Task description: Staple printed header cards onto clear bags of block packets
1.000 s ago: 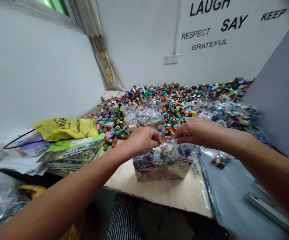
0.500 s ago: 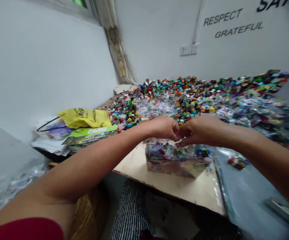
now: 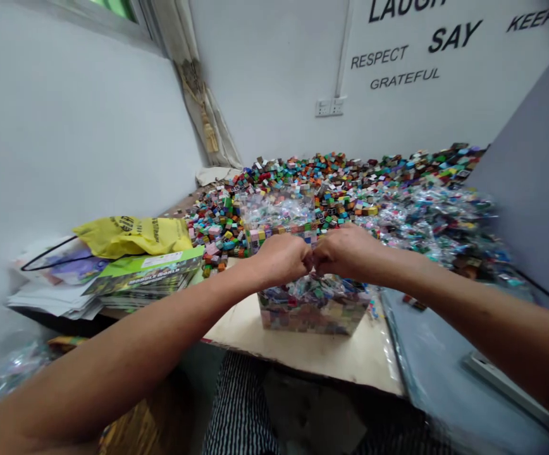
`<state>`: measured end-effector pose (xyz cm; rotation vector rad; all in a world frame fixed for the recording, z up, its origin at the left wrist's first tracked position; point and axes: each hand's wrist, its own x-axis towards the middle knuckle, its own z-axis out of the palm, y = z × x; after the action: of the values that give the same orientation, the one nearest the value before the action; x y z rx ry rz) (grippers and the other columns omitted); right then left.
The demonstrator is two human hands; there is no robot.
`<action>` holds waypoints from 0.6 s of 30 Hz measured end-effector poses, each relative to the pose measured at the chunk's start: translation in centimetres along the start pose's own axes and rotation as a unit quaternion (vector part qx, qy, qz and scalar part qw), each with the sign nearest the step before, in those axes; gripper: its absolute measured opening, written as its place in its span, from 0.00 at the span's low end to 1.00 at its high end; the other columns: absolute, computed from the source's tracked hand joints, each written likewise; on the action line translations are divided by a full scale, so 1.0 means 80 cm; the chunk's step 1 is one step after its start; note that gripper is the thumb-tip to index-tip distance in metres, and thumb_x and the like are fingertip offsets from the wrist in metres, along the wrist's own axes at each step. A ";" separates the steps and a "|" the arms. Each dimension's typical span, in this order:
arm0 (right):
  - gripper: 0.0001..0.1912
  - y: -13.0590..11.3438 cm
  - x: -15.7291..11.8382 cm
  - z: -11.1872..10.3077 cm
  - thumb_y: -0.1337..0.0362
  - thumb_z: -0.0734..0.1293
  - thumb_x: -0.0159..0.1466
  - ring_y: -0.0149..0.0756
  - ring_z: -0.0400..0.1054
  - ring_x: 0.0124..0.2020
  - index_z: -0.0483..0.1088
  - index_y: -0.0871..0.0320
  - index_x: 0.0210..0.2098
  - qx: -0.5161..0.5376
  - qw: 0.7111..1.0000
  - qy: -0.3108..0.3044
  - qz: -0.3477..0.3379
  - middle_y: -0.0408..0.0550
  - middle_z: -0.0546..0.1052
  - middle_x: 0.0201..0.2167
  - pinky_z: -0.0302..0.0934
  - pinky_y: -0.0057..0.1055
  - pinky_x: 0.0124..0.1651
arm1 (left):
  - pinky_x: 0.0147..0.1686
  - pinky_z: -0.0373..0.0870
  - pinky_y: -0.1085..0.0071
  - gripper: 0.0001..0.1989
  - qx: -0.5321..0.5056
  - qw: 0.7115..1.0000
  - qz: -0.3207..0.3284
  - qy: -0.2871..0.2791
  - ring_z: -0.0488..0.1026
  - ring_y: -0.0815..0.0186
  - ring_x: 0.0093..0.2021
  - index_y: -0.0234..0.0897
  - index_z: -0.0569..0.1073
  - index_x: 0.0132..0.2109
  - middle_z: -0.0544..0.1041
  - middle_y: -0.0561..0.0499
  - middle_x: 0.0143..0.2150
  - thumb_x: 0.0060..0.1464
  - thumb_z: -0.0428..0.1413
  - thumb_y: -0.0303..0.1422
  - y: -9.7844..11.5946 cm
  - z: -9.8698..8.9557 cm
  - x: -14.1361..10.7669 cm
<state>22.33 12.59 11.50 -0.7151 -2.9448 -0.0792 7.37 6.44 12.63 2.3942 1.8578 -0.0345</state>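
Observation:
Both my hands are closed and meet knuckle to knuckle just above a patterned box point(image 3: 307, 318). My left hand point(image 3: 286, 258) curls in from the left, and my right hand point(image 3: 343, 250) comes from the right. Anything pinched between them is hidden by the fingers. Crinkled clear plastic bags point(image 3: 317, 287) with small coloured pieces fill the box. Under it lies a pale board point(image 3: 241, 335). Behind my left hand, more clear bags point(image 3: 277, 212) rest on or in something with a blocky pattern.
Loose coloured blocks point(image 3: 336, 165) heap along the back wall, with shiny plastic packets point(image 3: 426, 212) at right. Stacked green booklets point(image 3: 146, 275) and a yellow bag point(image 3: 132, 235) sit at left. A grey surface point(image 3: 450, 341) adjoins the board, bearing a white power strip point(image 3: 506, 385).
My view has turned to the right, so the scene sits further left. My fingers, partly visible before around something small, are now curled in, and the hands press together.

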 end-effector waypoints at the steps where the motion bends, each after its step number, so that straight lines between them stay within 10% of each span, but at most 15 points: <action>1: 0.05 0.003 -0.001 -0.007 0.65 0.68 0.58 0.31 0.68 0.30 0.78 0.50 0.29 0.001 1.000 -0.011 0.006 0.42 0.78 0.26 0.50 0.29 0.34 | 0.32 0.61 0.71 0.11 -0.009 1.000 0.004 0.001 0.77 0.62 0.36 0.42 0.82 0.38 0.83 0.50 0.35 0.50 0.56 0.27 -0.001 0.001 0.000; 9: 0.18 0.093 -0.085 -0.071 0.50 0.68 0.58 0.34 0.68 0.30 0.75 0.54 0.42 0.209 0.967 -0.029 0.145 0.44 0.76 0.31 0.57 0.29 0.31 | 0.33 0.62 0.73 0.09 -0.035 0.999 -0.005 0.007 0.78 0.62 0.39 0.40 0.82 0.36 0.83 0.52 0.37 0.49 0.58 0.27 -0.009 0.000 0.000; 12: 0.29 0.094 -0.108 -0.050 0.46 0.71 0.54 0.34 0.68 0.32 0.72 0.55 0.50 0.326 0.930 -0.032 0.164 0.47 0.76 0.36 0.60 0.29 0.32 | 0.34 0.63 0.73 0.09 -0.042 0.999 -0.005 0.005 0.78 0.62 0.40 0.41 0.82 0.37 0.83 0.53 0.38 0.50 0.58 0.28 -0.008 -0.002 -0.003; 18: 0.17 0.073 -0.097 0.008 0.49 0.67 0.58 0.30 0.63 0.28 0.73 0.58 0.30 0.402 0.899 0.065 0.161 0.45 0.73 0.27 0.55 0.29 0.31 | 0.34 0.62 0.73 0.08 -0.041 0.999 -0.027 0.008 0.77 0.63 0.40 0.41 0.82 0.37 0.83 0.53 0.39 0.51 0.58 0.29 -0.010 -0.003 -0.005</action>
<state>31.84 14.29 10.09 -0.9555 -2.3366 0.9988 6.48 6.31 12.85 2.2973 1.8916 0.0551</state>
